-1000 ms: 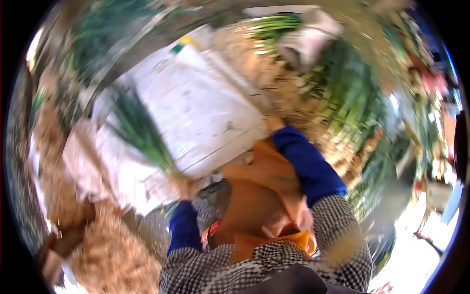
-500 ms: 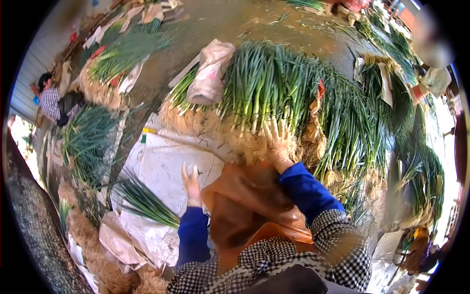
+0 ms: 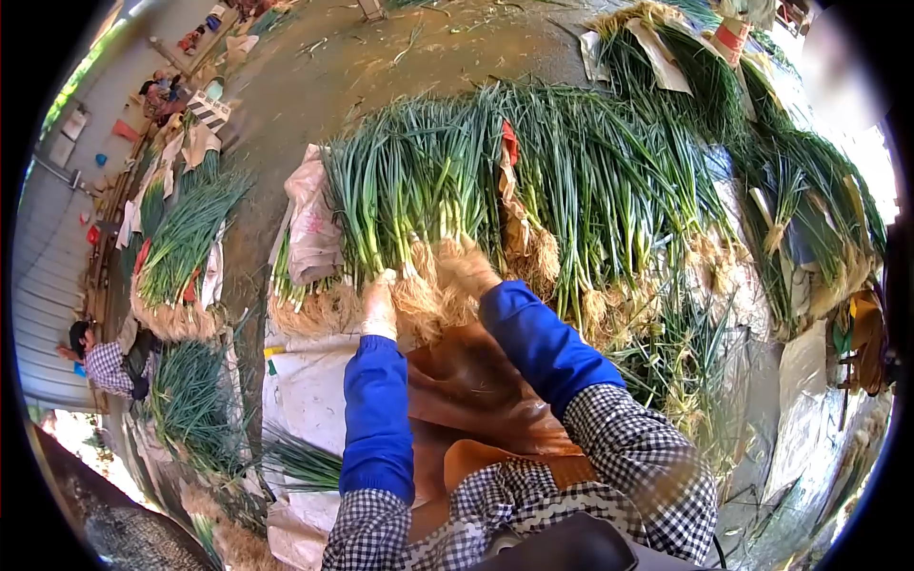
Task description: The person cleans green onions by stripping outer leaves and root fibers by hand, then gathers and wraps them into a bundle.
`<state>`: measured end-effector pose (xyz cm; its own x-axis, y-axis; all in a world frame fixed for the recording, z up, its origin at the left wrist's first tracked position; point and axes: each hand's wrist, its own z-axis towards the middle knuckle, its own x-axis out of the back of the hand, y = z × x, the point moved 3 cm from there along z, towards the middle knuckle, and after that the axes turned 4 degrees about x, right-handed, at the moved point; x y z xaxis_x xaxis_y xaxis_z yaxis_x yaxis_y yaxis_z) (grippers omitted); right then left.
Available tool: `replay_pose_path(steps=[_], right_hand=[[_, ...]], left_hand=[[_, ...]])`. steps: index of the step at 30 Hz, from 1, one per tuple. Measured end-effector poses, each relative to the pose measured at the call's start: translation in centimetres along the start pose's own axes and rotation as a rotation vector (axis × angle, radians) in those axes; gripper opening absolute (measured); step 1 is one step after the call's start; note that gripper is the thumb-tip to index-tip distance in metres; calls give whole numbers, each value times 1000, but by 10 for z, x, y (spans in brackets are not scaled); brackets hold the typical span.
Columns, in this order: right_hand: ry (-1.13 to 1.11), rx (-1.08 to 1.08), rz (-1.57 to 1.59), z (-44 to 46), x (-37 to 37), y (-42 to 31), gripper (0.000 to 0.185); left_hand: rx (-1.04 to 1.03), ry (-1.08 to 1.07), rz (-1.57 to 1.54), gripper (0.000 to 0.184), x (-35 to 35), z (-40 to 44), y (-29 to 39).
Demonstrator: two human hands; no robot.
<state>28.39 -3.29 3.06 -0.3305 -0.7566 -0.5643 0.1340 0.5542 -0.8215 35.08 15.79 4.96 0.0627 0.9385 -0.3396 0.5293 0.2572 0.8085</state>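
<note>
A wide row of green onions (image 3: 409,181) lies in front of me, leaves pointing away and pale, stringy roots (image 3: 417,309) towards me. At the root end, my left hand (image 3: 379,303) is closed, its fingers drawn in against the stems of the green onions. To its right, my right hand (image 3: 466,269) lies over the white stems just above the roots. Motion smears its fingers, so their grip is unclear. A tuft of roots bulges between the two hands. Below them, a brown apron (image 3: 476,381) covers my lap.
A rolled pinkish-white sack (image 3: 312,224) rests left of my left hand. A red-and-brown strip (image 3: 511,190) divides the row. Loose green onions (image 3: 303,462) lie on white sheeting (image 3: 309,390). More bundles (image 3: 181,257) stand further left, near a seated person (image 3: 107,366).
My left hand has moved from above the white sheeting up to the root ends and closed. My right hand, spread before, stays at the stems, now blurred. The view has turned rightward.
</note>
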Motion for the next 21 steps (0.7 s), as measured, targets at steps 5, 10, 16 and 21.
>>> replay_pose_path(steps=[5, 10, 16, 21], right_hand=[[-345, 105, -355, -45, -9, -139, 66], [-102, 23, -192, -116, 51, -238, 52], [84, -216, -535, -150, 260, -124, 41], [95, -270, -454, -137, 217, -142, 38]], left_hand=[[-155, -217, 72, 28, -107, -101, 14], [84, -389, -141, 24, -122, -77, -37], [-56, -87, 208, 64, -112, -110, -31], [-495, -174, 399, 41, -130, -155, -39]])
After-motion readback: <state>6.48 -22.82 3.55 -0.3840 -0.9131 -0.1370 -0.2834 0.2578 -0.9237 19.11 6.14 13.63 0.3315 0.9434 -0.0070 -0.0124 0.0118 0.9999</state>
